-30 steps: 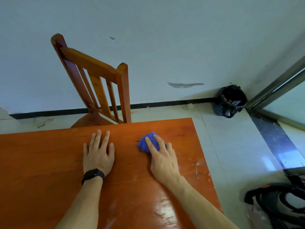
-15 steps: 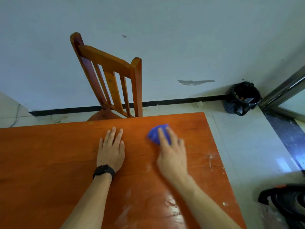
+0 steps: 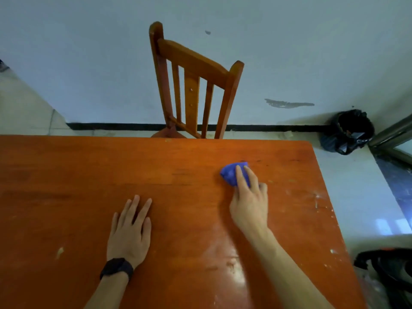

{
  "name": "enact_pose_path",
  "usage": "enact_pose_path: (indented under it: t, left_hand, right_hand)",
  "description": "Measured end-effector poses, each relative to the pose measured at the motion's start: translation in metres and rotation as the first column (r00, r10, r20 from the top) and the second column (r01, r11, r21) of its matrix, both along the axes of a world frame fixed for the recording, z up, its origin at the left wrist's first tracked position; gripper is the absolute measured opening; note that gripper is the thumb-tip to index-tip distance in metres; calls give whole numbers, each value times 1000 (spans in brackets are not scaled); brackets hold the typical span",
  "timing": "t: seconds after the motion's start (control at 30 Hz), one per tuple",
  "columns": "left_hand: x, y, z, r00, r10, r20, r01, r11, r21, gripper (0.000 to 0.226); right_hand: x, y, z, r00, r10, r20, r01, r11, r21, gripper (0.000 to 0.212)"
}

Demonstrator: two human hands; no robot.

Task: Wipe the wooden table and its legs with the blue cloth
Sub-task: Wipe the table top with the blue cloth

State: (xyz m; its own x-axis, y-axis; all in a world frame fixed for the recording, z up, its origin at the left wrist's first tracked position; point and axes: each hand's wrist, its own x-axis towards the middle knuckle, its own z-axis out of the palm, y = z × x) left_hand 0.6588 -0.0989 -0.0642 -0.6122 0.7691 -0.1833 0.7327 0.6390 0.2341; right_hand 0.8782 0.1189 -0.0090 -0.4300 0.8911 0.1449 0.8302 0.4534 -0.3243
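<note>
A pale wall (image 3: pixel 89 52) fills the top of the view, with a black strip along its foot and a scuffed grey patch to the right. Below it the orange wooden bench (image 3: pixel 66 186) takes up most of the lower part; its top is glossy near the person and flecked with pale marks along the right side. Light floor (image 3: pixel 356 197) shows to the right of the bench. A wooden chair (image 3: pixel 191 63) with a slatted back stands at the far edge of the bench, its seat mostly hidden behind the top. A black bin (image 3: pixel 347 132) lined with a black bag sits on the floor in the far right corner, well apart from the bench. The left hand (image 3: pixel 129 233) lies flat on the bench, palm down, fingers straight and slightly spread, holding nothing. The right hand (image 3: pixel 249 208) reaches further out, its fingers stretched forward and pressing down on the cloth (image 3: pixel 229 173). The blue cloth is bunched into a small wad on the right half of the bench top, partly under those fingers. A dark watch (image 3: pixel 117 267) is on the left wrist.
</note>
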Motion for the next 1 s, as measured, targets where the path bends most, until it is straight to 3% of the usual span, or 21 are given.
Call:
enact_pose_path:
  t: [0.1,0.2,0.27,0.33,0.4,0.43,0.5,0.57,0.67,0.8,0.9,1.0]
  left_hand:
    - [2,1,-2,1000,15,1,-15,999,43,56]
    - [-1,-3,-3,1000,-11,4,11,996,89,57]
    - [-3,-4,-4,1000,-28,0,28,995,101,56]
    - [-3,-4,-5,1000,-31,-2,31,993,111,54]
    - [-4,-4,-6,1000,-18,4,18,992,128,53]
    - [-4,-2,-5,1000,-14,7,13,992,126,52]
    - [-3,0,-4,999,-22,45,16,990,138,51]
    - [-6,-9,1,984,-60,165,17,969,247,47]
    - [-25,-58,9,980,25,198,-97,928,360,44]
    - [-60,-154,7,936,343,82,-353,907,231,48]
    - [-66,-192,0,921,388,32,-389,913,126,57]
    - [-68,-189,-3,923,385,9,-384,919,88,56]
  right_hand:
    - [-54,-74,-15,943,328,60,-327,945,-21,64]
    - [-43,-77,-34,892,420,167,-421,906,-34,65]
    - [-8,-48,-37,941,268,206,-274,962,-3,63]
    - [33,-18,-27,980,-27,197,28,1000,-4,61]
    - [50,-5,-12,940,-283,189,306,947,-102,62]
    - [44,-10,-8,925,-339,175,362,924,-125,62]
    - [14,-40,-7,970,-235,66,237,971,-33,58]
    - [-25,-91,-18,1000,-15,6,15,999,30,54]
    - [-89,-178,-23,963,270,-19,-271,961,-51,57]
    - [-160,-264,-19,900,431,-65,-435,895,-95,61]
    - [-190,-288,-23,831,556,26,-552,829,-92,66]
    - [-176,-258,-37,790,609,70,-609,793,-28,63]
